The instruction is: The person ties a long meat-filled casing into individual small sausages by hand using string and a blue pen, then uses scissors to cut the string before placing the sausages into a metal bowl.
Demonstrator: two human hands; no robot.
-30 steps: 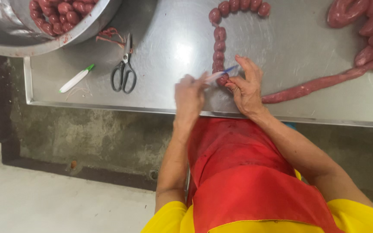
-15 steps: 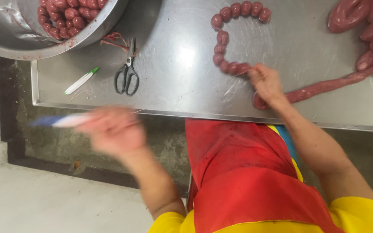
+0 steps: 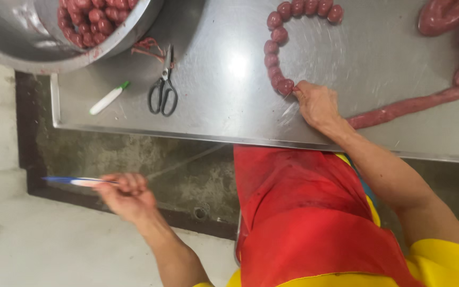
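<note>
A chain of small round red sausage links (image 3: 278, 48) curves across the steel table (image 3: 224, 101). My right hand (image 3: 314, 103) pinches the sausage just past the last link, where the long untied sausage (image 3: 415, 105) runs off to the right. My left hand (image 3: 126, 194) is off the table, out to the lower left over the floor, and grips a thin white-and-blue tool (image 3: 75, 181) that points left. A taut thread seems to run from it toward the table edge, though it is too faint to be sure.
Black-handled scissors (image 3: 163, 87) lie on the table beside a white marker with a green cap (image 3: 108, 98). A big steel bowl (image 3: 88, 37) of red links stands at the top left. More thick sausage (image 3: 452, 21) is coiled at the top right. I wear a red apron (image 3: 304, 212).
My left hand left the link beside my right hand and swung down and left off the table with the tool. My right hand stayed pinching the sausage.
</note>
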